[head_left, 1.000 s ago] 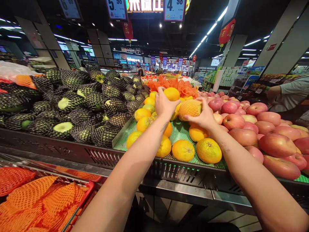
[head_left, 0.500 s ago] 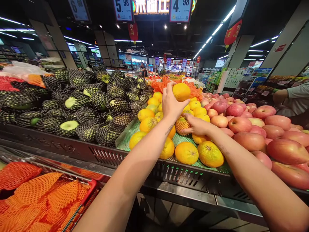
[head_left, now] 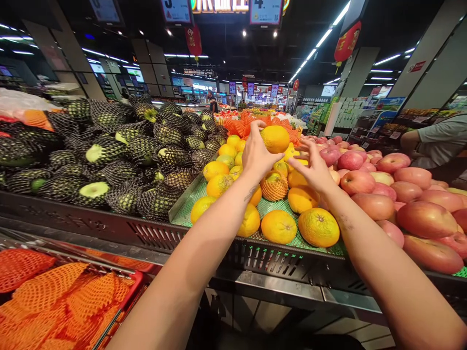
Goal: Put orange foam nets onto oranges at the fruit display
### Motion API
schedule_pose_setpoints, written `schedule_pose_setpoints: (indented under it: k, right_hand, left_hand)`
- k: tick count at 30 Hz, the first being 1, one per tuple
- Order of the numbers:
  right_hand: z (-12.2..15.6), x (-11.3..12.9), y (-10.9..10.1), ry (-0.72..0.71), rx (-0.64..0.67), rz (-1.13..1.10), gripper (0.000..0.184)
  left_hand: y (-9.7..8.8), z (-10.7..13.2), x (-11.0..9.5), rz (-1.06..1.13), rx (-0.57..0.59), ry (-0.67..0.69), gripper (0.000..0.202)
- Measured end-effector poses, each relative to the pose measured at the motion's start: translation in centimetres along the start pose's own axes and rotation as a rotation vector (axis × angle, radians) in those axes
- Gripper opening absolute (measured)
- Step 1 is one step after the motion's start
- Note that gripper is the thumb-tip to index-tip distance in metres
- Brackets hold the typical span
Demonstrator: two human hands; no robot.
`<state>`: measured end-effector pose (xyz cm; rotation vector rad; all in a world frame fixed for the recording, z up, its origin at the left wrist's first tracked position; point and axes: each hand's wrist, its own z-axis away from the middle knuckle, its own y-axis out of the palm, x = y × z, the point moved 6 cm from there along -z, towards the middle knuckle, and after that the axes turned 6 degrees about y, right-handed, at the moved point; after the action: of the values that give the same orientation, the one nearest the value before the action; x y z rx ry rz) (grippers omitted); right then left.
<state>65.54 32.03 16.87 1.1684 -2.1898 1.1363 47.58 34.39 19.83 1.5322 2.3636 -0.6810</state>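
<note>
My left hand [head_left: 256, 154] is raised over the orange bin, its fingers wrapped round a bare orange [head_left: 275, 138]. My right hand [head_left: 313, 167] hovers just to the right of that orange, fingers spread and holding nothing. Below the two hands an orange in an orange foam net [head_left: 274, 186] rests on the green mat [head_left: 268, 204] among several loose oranges. Two large oranges [head_left: 318, 226] lie at the front of the bin.
Fruit in black nets [head_left: 120, 155] fills the bin on the left, red apples [head_left: 397, 194] the bin on the right. A red basket of orange foam nets [head_left: 51, 296] stands at lower left. Another person's arm [head_left: 434, 141] reaches in at far right. A metal rail [head_left: 270, 287] edges the display.
My right hand has set the netted orange down on the mat and lifted away, open, toward the orange in my left hand. My left hand stayed raised with its orange.
</note>
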Motion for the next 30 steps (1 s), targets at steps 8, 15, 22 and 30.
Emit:
schedule_pose_setpoints:
  k: [8,15,22,30]
  right_hand:
    - [0.3,1.7,-0.2,-0.132,-0.001,0.094,0.093]
    - [0.1,0.6,-0.4,-0.040,-0.033,0.265,0.080]
    - [0.2,0.7,-1.0,0.009,-0.005,0.396,0.066]
    - [-0.6,0.3,-3.0,0.114,-0.088,0.559,0.076]
  left_hand:
    - [3.1,1.4,-3.3,0.168,0.542,0.487,0.060]
    - [4.6,2.4,-0.9,0.125,0.615,0.347,0.101]
    - [1.2,3.2,-5.5,-0.460,0.642,0.273,0.080]
    - [-12.0,17.0,-10.8,-0.632,0.485,0.443,0.059]
